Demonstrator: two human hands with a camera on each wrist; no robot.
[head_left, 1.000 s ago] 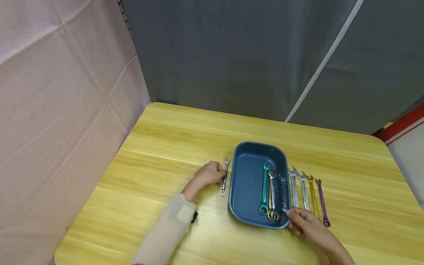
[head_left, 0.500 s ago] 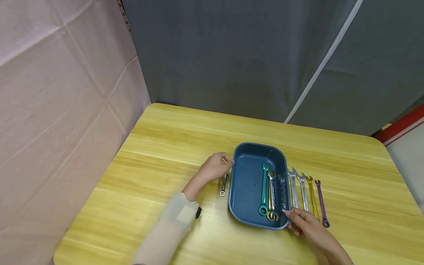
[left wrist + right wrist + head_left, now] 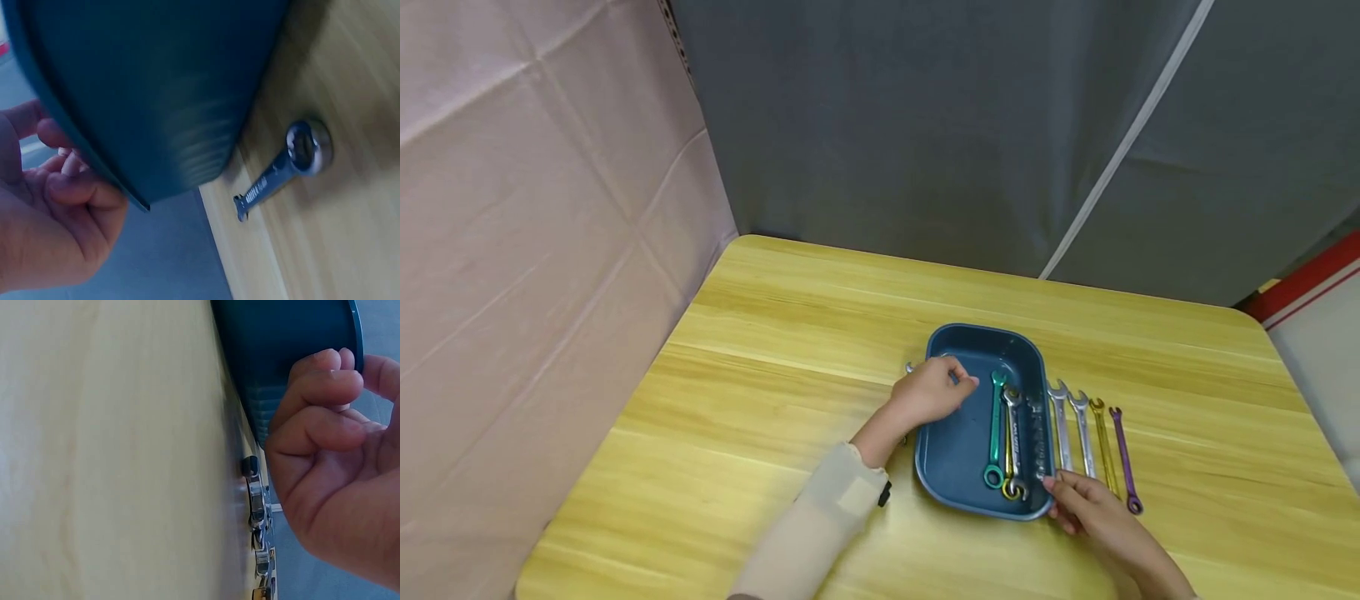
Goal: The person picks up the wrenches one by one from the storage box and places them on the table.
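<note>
My left hand [image 3: 928,392] is over the left rim of a blue plastic tub [image 3: 955,454], fingers loosely bent with nothing visible between them. Below it, a small silver combination wrench [image 3: 269,178] lies on the table along the tub's left side, mostly covered by the hand in the head view. My right hand [image 3: 1093,508] pinches the tub's near right corner between thumb and fingers. Inside the tub are a green wrench [image 3: 995,433], a silver wrench [image 3: 1016,433] and a gold wrench [image 3: 1006,437] partly hidden beside it, all toward the right.
Right of the tub, a row of wrenches lies on the wooden table [image 3: 760,358]: two silver wrenches [image 3: 1062,425], a gold wrench [image 3: 1105,446] and a purple wrench [image 3: 1125,458]. A grey curtain [image 3: 880,133] hangs behind, a pale cloth [image 3: 550,250] at the left.
My left hand has come away from the silver wrench left of the tub and moved right, over the rim. That wrench stays on the table. My right hand keeps its pinch on the tub.
</note>
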